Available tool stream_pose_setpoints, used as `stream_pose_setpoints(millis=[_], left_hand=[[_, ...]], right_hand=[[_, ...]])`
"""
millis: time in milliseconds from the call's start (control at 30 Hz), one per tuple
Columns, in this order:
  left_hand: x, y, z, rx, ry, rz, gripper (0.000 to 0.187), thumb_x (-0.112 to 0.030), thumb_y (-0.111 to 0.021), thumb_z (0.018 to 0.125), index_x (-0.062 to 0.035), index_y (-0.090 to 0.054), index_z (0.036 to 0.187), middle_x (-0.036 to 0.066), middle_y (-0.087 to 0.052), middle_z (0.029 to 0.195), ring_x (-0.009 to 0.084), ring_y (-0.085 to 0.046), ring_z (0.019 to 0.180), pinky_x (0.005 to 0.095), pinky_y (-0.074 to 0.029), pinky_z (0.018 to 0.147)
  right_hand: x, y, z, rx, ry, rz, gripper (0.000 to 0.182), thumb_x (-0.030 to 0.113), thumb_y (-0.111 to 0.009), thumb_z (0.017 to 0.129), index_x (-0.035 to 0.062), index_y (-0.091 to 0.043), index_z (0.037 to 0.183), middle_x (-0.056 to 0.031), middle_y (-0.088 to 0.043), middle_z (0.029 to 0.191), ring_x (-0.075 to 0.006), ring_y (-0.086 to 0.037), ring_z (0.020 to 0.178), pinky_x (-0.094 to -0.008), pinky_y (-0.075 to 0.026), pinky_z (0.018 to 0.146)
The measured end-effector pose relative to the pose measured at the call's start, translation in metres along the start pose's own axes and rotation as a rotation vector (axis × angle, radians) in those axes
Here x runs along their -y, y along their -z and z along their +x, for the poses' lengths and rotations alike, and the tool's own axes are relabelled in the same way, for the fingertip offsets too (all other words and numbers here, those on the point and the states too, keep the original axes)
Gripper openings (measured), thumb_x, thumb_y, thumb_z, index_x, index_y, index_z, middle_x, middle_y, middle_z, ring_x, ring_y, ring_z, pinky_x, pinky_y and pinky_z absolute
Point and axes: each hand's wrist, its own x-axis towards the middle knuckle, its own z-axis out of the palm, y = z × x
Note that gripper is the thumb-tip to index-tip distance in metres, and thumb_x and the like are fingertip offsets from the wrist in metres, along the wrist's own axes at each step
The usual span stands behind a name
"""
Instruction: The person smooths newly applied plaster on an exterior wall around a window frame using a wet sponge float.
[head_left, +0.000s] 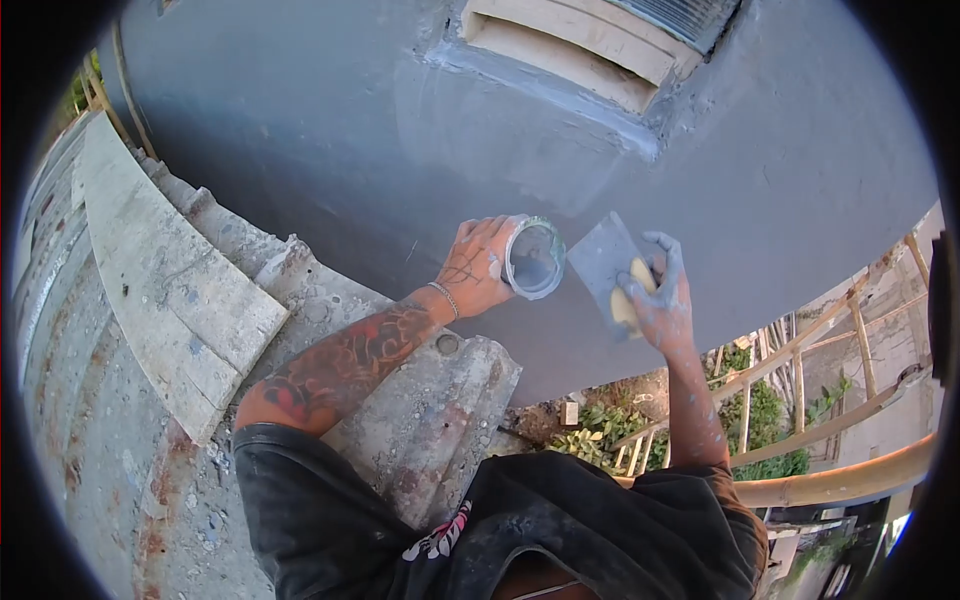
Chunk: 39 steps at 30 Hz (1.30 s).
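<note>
My left hand [482,265] is wrapped round a small round tub [535,262], whose mouth faces up toward me. Grey paste coats the inside of the tub and its rim. To the right, my right hand [662,295] grips a flat scraper [605,252] by its pale yellow handle [632,290]. The scraper's broad blade is smeared grey and points left, its corner close to the tub. Grey smears also cover the right fingers and forearm. Both hands are in front of a grey coated wall [450,150].
A window sill [570,45] juts from the wall above. On the left lies a rough corrugated roof [130,450] with a loose board [170,290] on it. Bamboo poles [830,475] run along the lower right, with plants [600,435] far below.
</note>
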Motion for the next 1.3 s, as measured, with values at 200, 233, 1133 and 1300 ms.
stream_pose_setpoints(millis=[200,233,1133,1300], left_hand=[[-0.007,0.001,0.003,-0.173,-0.202,0.074,0.067,-0.025,-0.076,0.065,-0.0060,-0.045,0.122,0.012,-0.052,0.118,0.0293,-0.048,0.114,0.0440,-0.033,0.098],[-0.008,0.001,0.004,-0.186,-0.248,0.090,0.067,-0.023,-0.076,0.065,-0.0061,-0.046,0.122,0.011,-0.053,0.118,0.0290,-0.048,0.114,0.0446,-0.033,0.098],[-0.023,0.006,0.001,-0.187,-0.487,0.277,0.064,-0.006,-0.074,0.058,-0.0111,-0.050,0.117,0.005,-0.053,0.116,0.0255,-0.048,0.112,0.0483,-0.033,0.098],[-0.023,0.007,0.001,-0.173,-0.495,0.309,0.061,-0.006,-0.073,0.059,-0.0105,-0.052,0.116,0.005,-0.054,0.115,0.0254,-0.049,0.111,0.0482,-0.033,0.098]], right_hand=[[-0.007,-0.045,-0.051,-0.201,0.229,0.157,0.037,0.007,-0.065,0.078,0.0063,-0.054,0.114,-0.0128,-0.059,0.099,-0.0214,-0.060,0.087,-0.0348,-0.049,0.074],[-0.004,-0.049,-0.053,-0.215,0.259,0.035,0.038,0.008,-0.067,0.077,0.0078,-0.056,0.113,-0.0121,-0.058,0.100,-0.0236,-0.060,0.087,-0.0354,-0.050,0.074],[0.001,-0.066,-0.061,-0.149,0.191,-0.224,0.042,0.013,-0.069,0.071,0.0126,-0.061,0.113,-0.0090,-0.056,0.096,-0.0264,-0.058,0.088,-0.0375,-0.050,0.071],[0.000,-0.068,-0.059,-0.172,0.199,-0.209,0.041,0.013,-0.069,0.071,0.0119,-0.062,0.111,-0.0088,-0.055,0.094,-0.0257,-0.058,0.086,-0.0374,-0.050,0.071]])
